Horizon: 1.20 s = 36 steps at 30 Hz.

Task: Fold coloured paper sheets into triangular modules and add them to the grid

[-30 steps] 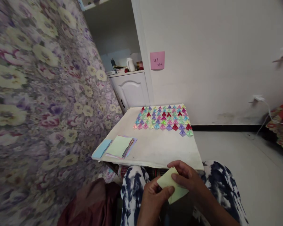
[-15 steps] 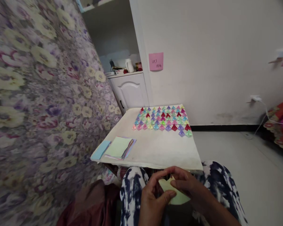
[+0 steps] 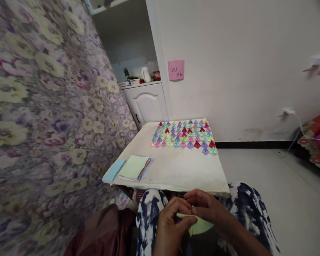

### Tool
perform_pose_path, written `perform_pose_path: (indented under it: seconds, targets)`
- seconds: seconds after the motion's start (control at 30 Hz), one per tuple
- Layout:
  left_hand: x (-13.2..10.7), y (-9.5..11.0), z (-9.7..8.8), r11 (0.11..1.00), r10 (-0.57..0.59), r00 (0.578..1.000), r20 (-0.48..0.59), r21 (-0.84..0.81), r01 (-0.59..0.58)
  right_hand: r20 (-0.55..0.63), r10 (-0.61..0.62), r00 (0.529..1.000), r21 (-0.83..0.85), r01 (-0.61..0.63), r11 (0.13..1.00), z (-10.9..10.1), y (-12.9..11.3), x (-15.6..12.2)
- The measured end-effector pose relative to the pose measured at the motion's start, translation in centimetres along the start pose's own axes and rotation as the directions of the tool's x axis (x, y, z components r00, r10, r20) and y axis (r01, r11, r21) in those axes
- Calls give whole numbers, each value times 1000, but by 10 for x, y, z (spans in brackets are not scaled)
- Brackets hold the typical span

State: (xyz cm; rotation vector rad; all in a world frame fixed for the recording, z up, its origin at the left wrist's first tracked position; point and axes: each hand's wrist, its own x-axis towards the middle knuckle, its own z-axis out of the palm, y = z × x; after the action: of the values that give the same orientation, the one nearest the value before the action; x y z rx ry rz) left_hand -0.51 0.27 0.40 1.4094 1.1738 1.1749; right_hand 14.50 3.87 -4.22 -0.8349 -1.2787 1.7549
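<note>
Head view: left hand point(image 3: 173, 224) and right hand point(image 3: 206, 209) pinch the pale yellow paper point(image 3: 200, 225), fingers closed.

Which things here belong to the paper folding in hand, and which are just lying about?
In use: left hand and right hand pinching the pale green sheet; stack of coloured sheets; rows of folded pieces; table.
Lying about: pink note on the wall; white jug on the cabinet; charger.
</note>
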Motion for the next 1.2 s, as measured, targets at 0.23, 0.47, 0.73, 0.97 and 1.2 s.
perform_pose_path:
  seconds: [0.23, 0.47, 0.73, 0.97, 1.2]
  targets:
    - [-1, -11, -3, 982, -180, 978, -108, 31, 184, -178, -310, 934, -517, 179, 837, -5, -32, -14]
    - [0, -10, 2, 971, -236, 952, -197, -20, 237, -205, -372, 905, -576, 195, 794, 7, -40, -21]
    - [-2, -8, 3, 970, -243, 941, -237, -52, 237, -128, -580, 805, -638, 381, 669, 8, -35, -29]
    - [-5, 0, 3, 981, -195, 952, -238, -73, 182, -127, -517, 847, -594, 352, 724, 21, -27, -25]
    - [-3, 8, 1, 997, -74, 974, -213, 16, 79, -134, -337, 932, -519, 224, 825, 22, -32, -23]
